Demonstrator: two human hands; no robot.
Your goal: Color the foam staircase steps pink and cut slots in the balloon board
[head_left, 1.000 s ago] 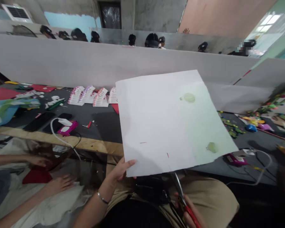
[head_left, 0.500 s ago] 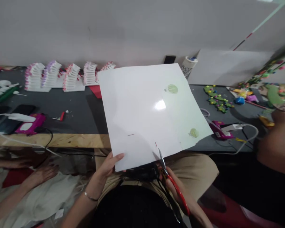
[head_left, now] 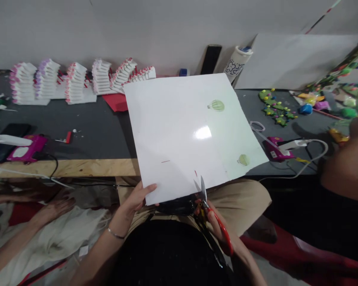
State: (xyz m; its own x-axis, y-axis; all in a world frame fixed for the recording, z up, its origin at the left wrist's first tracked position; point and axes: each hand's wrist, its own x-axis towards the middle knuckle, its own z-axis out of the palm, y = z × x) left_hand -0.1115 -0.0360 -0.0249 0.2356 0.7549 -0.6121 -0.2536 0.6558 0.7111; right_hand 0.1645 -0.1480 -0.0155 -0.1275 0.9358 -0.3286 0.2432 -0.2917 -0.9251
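A large white sheet (head_left: 170, 123), glossy and printed with two pale green balloons, lies tilted over the table's front edge and my lap. My left hand (head_left: 139, 196) pinches its lower left corner, thumb on top. Two short red marks show on its lower part. In my right hand (head_left: 213, 218) are red-handled scissors (head_left: 222, 230), their blade at the sheet's lower edge, just below one red mark. Only one blade shows clearly over the sheet; the other is hidden.
White card bundles with pink and purple tips (head_left: 24, 83) line the back left. A magenta power strip (head_left: 28, 149) with cables lies left, another (head_left: 277, 149) right. Green decorations (head_left: 276, 107) and coloured clay lumps sit at right. Other people's arms (head_left: 52, 210) show on both sides.
The view has tilted down and shifted slightly right, so the scene sits higher in the picture. The scissors' blade has drawn back a little from the red mark and turned more upright.
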